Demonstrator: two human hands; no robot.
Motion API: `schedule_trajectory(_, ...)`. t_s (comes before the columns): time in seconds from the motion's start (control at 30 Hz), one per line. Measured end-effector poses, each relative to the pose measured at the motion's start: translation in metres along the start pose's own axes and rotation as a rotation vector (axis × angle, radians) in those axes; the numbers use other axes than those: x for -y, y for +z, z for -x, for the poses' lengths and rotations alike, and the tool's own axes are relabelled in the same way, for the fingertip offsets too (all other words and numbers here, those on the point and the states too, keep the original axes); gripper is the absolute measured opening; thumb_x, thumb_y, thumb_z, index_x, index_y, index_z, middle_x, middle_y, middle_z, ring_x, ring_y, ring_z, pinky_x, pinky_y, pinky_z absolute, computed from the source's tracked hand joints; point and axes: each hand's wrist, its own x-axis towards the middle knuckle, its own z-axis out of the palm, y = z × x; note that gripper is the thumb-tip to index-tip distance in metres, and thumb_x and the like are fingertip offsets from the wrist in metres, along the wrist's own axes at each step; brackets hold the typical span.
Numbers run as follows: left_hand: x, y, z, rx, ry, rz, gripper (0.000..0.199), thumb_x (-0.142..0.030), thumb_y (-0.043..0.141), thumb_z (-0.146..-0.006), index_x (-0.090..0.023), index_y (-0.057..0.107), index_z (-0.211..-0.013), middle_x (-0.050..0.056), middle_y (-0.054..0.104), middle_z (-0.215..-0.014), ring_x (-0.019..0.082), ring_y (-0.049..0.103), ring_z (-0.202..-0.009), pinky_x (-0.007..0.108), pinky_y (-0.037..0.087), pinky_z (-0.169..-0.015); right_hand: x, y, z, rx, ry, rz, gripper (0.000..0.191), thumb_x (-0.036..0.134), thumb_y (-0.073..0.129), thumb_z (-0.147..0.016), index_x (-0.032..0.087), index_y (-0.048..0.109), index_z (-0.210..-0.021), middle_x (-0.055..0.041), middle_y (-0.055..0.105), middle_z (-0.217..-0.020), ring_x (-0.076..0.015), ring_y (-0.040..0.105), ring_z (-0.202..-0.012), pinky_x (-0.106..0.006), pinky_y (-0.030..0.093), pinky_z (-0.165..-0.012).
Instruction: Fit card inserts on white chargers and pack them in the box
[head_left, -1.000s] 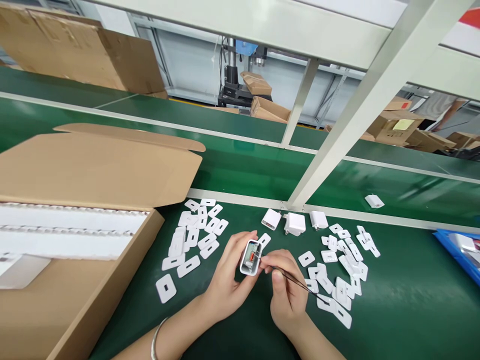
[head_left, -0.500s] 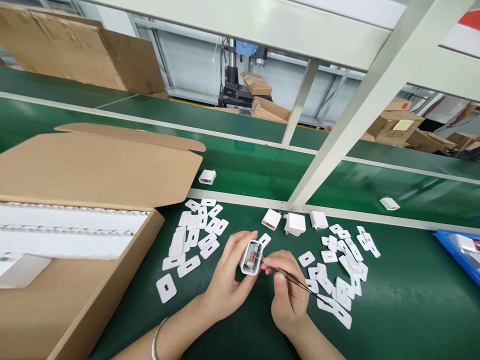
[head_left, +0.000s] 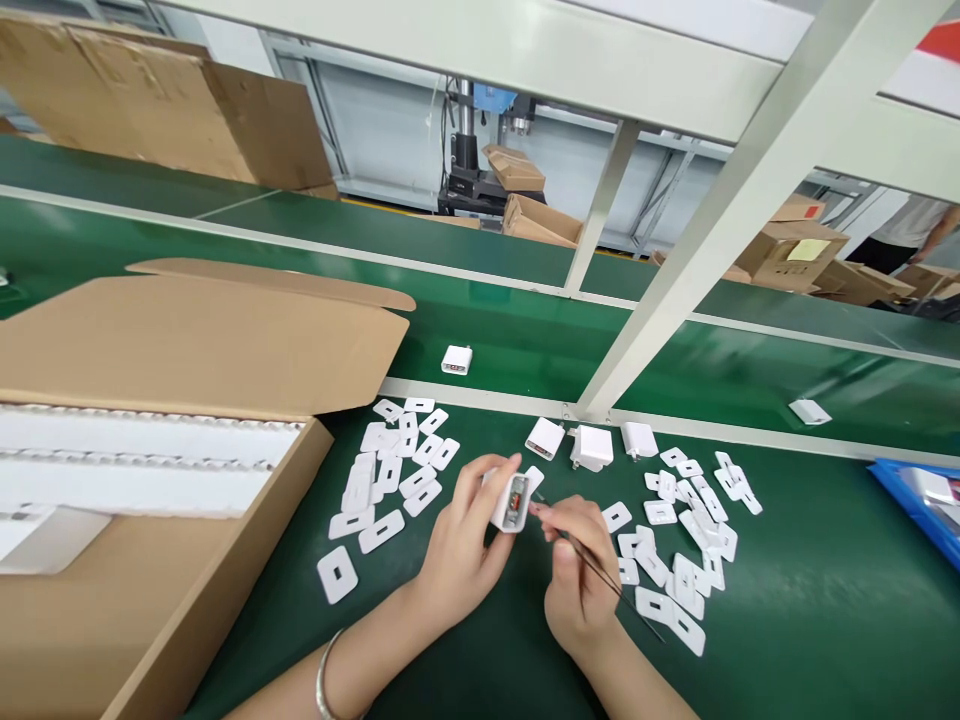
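My left hand [head_left: 461, 545] is closed around a white charger housing [head_left: 511, 503], its open end turned toward me. Inside the housing a circuit board with an orange-red part shows. Close to its right side, my right hand [head_left: 581, 560] pinches thin dark tweezers [head_left: 600, 572], their tip just apart from the housing. Flat white cover plates with slots lie loose on both sides: a left group [head_left: 382, 530] and a right group [head_left: 684, 580]. Beyond my hands stand 3 more white chargers, among them an open-ended one [head_left: 544, 438]. One plate is partly hidden behind the held housing.
An open cardboard box [head_left: 225, 590] with white dividers fills the left side. A pale metal post [head_left: 697, 220] rises behind the chargers. On the green belt [head_left: 525, 340] sit a white charger [head_left: 456, 360] and another [head_left: 810, 411]. A blue tray [head_left: 915, 510] lies at the right edge.
The tweezers' tip has come out of the housing, and the housing has tilted and shifted slightly right and up. Chargers on the belt have moved right.
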Motion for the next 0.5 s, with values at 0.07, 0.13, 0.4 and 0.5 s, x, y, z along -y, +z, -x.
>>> schedule_trajectory(0.07,0.004,0.003,-0.001,-0.028,-0.16,0.111,0.058,-0.017,0.05,-0.103,-0.033,0.036,-0.157,0.013,0.05,-0.142,0.026,0.062,-0.127,0.035,0.061,-0.09,-0.006,-0.004,-0.004,-0.063,0.039,0.041,0.029,0.016,0.046,-0.105,0.026,0.065,-0.125,-0.0059,0.068,-0.101,-0.0185,0.061,-0.086,-0.034,0.052,-0.076)
schedule_trajectory(0.13,0.009,0.007,-0.001,-0.11,-0.326,0.25,0.052,-0.026,0.055,-0.104,-0.031,0.037,-0.152,0.013,0.05,-0.145,0.025,0.061,-0.126,0.035,0.06,-0.09,-0.014,-0.008,-0.01,0.002,0.106,0.152,0.027,0.015,0.048,-0.104,0.026,0.066,-0.121,-0.0053,0.068,-0.102,-0.0193,0.063,-0.091,-0.035,0.052,-0.079)
schedule_trajectory(0.4,0.028,0.009,-0.011,-0.262,-0.567,0.586,0.039,-0.038,0.063,-0.098,-0.025,0.048,-0.132,0.003,0.058,-0.111,0.012,0.058,-0.075,0.028,0.054,-0.069,-0.051,0.015,-0.006,0.685,0.162,0.638,0.057,-0.001,0.046,-0.092,0.022,0.062,-0.142,-0.0116,0.067,-0.13,-0.0304,0.057,-0.113,-0.047,0.052,-0.091)
schedule_trajectory(0.5,0.029,0.007,-0.017,-0.249,-0.58,0.623,0.04,-0.041,0.062,-0.096,-0.023,0.053,-0.13,0.002,0.059,-0.101,0.013,0.058,-0.072,0.028,0.053,-0.068,-0.056,0.011,-0.006,0.654,0.242,0.611,0.078,-0.009,0.04,-0.083,0.021,0.049,-0.155,-0.0102,0.061,-0.143,-0.0285,0.052,-0.127,-0.047,0.05,-0.103)
